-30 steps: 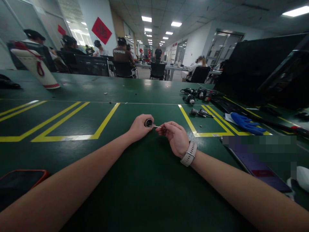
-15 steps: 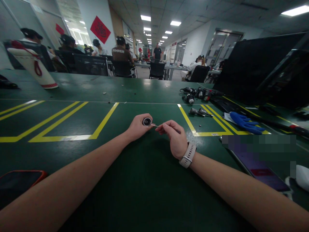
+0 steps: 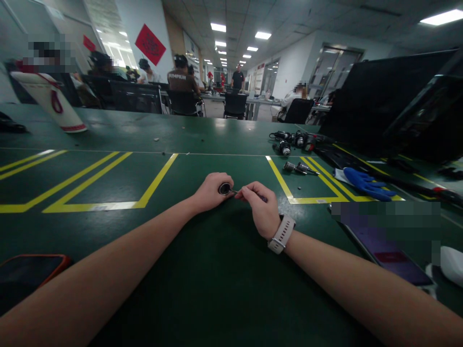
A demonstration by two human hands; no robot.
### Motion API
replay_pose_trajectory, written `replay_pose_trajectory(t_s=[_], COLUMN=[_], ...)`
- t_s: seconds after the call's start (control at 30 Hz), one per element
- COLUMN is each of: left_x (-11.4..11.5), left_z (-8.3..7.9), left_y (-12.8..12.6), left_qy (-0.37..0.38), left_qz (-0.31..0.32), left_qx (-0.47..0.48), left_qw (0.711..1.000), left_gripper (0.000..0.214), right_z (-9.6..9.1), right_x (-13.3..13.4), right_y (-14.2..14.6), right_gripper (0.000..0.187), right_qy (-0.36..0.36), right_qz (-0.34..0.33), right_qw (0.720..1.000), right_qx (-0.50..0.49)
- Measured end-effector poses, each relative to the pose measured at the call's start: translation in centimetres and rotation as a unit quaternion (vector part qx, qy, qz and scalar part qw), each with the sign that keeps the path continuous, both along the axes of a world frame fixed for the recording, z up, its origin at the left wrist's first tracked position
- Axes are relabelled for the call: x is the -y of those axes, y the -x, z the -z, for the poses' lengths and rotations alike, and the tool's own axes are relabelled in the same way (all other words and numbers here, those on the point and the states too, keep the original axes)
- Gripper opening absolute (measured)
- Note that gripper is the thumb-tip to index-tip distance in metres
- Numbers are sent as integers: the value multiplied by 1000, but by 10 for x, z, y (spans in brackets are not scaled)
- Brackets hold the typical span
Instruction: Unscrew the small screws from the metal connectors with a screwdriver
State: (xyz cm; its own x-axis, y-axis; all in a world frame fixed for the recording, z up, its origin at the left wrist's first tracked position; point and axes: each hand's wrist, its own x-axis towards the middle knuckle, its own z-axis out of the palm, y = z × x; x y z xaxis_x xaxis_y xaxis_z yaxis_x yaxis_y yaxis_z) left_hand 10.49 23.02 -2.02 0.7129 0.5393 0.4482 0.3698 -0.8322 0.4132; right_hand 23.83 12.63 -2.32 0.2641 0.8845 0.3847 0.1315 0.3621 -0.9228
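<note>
My left hand is closed around a small round black part, its open face turned up and toward the right. My right hand pinches a thin metal tool between thumb and fingertips; I cannot tell what kind of tool. Its long axis runs roughly level from the right hand leftward, tip at or touching the part's rim. The part sits just left of the right hand's fingertips, low over the green mat. Right of the part: loose black fittings, then a blue glove, well apart.
</note>
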Motion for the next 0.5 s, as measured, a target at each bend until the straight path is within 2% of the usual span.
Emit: replay_pose_trajectory(t_s=[0.17, 0.27, 0.37, 0.5], left_x=[2, 2, 1, 1], left_z=[1, 2, 3, 2], left_y=[2, 2, 2, 1], left_qy=[50, 79, 110, 103], left_qz=[-3, -10, -15, -17], left_qx=[35, 51, 67, 67], left_qw=[998, 996, 992, 992], left_gripper=[9, 9, 11, 9], right_z=[4, 3, 3, 4], right_x=[-8, -10, -10, -9], right_y=[-2, -1, -1, -1], right_gripper=[16, 14, 13, 14], right_qy=[46, 51, 45, 34], right_qz=[-44, -72, -82, -54], right_qw=[984, 970, 967, 978], right_qx=[-167, -227, -237, -200])
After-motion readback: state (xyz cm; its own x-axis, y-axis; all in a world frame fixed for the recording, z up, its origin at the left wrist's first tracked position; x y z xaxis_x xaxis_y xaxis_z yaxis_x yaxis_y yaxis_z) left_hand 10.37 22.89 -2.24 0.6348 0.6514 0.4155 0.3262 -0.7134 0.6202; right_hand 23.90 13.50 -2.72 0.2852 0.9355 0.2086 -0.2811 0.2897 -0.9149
